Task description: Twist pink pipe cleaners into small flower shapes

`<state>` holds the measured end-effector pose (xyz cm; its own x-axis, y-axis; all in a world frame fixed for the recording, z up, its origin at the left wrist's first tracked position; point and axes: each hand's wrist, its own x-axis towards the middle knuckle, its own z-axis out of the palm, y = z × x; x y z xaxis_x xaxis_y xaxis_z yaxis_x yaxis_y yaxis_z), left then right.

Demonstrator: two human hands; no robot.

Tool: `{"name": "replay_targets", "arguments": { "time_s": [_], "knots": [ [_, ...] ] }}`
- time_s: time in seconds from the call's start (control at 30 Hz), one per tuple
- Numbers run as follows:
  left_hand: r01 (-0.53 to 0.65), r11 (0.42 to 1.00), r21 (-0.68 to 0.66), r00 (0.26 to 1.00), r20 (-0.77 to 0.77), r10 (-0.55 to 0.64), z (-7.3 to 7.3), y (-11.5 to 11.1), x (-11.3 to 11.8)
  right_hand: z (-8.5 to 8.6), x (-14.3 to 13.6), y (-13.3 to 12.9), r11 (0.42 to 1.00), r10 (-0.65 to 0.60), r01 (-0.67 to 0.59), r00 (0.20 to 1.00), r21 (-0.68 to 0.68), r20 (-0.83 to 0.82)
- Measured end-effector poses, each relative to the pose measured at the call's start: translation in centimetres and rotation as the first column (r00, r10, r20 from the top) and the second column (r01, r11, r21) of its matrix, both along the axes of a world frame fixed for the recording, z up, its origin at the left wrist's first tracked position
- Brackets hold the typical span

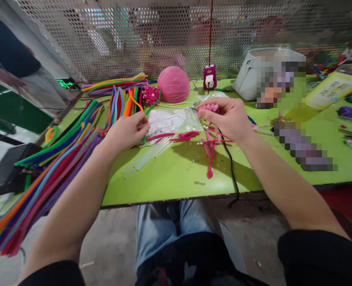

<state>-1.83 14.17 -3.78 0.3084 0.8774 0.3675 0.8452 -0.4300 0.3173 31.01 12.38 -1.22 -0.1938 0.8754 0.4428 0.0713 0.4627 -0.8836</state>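
Observation:
My left hand point(132, 129) is closed in a pinch, and a thin clear stick point(164, 118) runs from its fingertips over a plastic bag of small white pieces point(185, 121). My right hand point(231, 117) grips a pink coiled pipe cleaner piece point(208, 107) between thumb and fingers. Below the hands lie dark pink pipe cleaner pieces point(189, 136) and several clear sticks point(147, 157). More bent pink stems point(211, 159), some with pearl-like beads, rest under my right hand. The fingers partly hide both held things.
Bundles of colourful pipe cleaners point(74, 151) cover the left side. Behind stand a pink yarn-like ball point(173, 84), a pink beaded flower point(151, 95), a purple device point(209, 77) and a grey bin point(247, 75). A yellow bottle point(327, 91) is at right; a black cord point(232, 167) crosses the table edge.

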Motion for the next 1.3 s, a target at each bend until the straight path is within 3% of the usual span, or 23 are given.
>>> {"name": "replay_targets", "arguments": {
  "time_s": [0.07, 0.13, 0.2, 0.27, 0.37, 0.47, 0.63, 0.77, 0.9, 1.03, 1.13, 1.2, 1.27, 1.3],
  "knots": [
    [0.062, 0.996, 0.065, 0.998, -0.014, -0.061, -0.4, 0.5, -0.1, 0.0, -0.3, -0.5, 0.999, 0.04, -0.039, 0.998, -0.016, 0.049],
    [0.124, 0.984, 0.131, 0.986, 0.094, -0.137, -0.1, -0.2, 1.0, -0.3, -0.8, -1.1, 0.992, 0.108, -0.102, 0.989, -0.068, 0.096],
    [0.195, 0.98, 0.049, 0.933, 0.298, -0.2, 0.6, -2.0, 3.0, -0.6, -1.3, -1.7, 0.981, 0.174, -0.159, 0.973, -0.11, 0.148],
    [0.309, 0.949, -0.064, 0.813, 0.536, -0.229, 1.3, -4.1, 5.3, -0.9, -1.7, -2.1, 0.975, 0.215, -0.201, 0.958, -0.092, 0.187],
    [0.449, 0.875, -0.182, 0.661, 0.727, -0.188, 1.6, -5.9, 7.5, -1.1, -2.1, -2.5, 0.97, 0.199, -0.229, 0.942, 0.083, 0.27],
    [0.48, 0.841, -0.251, 0.582, 0.808, -0.092, 1.3, -6.0, 8.1, -1.4, -2.2, -2.6, 0.935, 0.132, -0.236, 0.925, 0.266, 0.357],
    [0.413, 0.889, -0.198, 0.554, 0.829, -0.073, 1.1, -5.4, 7.7, -1.8, -1.9, -2.5, 0.936, 0.118, -0.229, 0.92, 0.267, 0.373],
    [0.383, 0.902, -0.197, 0.543, 0.838, -0.047, 1.1, -5.2, 7.4, -1.4, -1.2, -2.0, 0.949, 0.057, -0.147, 0.95, 0.279, 0.308],
    [0.415, 0.887, -0.201, 0.549, 0.833, -0.069, 0.9, -5.2, 7.4, -1.0, -1.0, -1.8, 0.873, -0.047, -0.156, 0.916, 0.462, 0.398],
    [0.485, 0.843, -0.233, 0.566, 0.818, -0.099, 0.5, -5.5, 7.8, -1.0, -1.5, -2.3, 0.806, -0.075, -0.233, 0.871, 0.543, 0.485],
    [0.429, 0.89, -0.154, 0.591, 0.793, -0.147, 0.3, -5.8, 8.0, -1.0, -1.4, -2.5, 0.777, -0.211, -0.128, 0.869, 0.616, 0.447],
    [0.321, 0.946, -0.042, 0.632, 0.754, -0.181, 0.2, -5.9, 7.9, -1.0, -1.0, -2.0, 0.846, -0.299, 0.061, 0.877, 0.53, 0.377],
    [0.224, 0.971, 0.088, 0.702, 0.676, -0.223, 0.2, -6.1, 7.7, -1.3, -0.6, -1.0, 0.957, -0.261, 0.2, 0.912, 0.212, 0.316],
    [0.203, 0.968, 0.146, 0.741, 0.624, -0.249, 0.2, -6.2, 7.6, -1.6, -0.4, -0.4, 0.981, -0.183, 0.192, 0.944, -0.007, 0.274]
  ]
}}
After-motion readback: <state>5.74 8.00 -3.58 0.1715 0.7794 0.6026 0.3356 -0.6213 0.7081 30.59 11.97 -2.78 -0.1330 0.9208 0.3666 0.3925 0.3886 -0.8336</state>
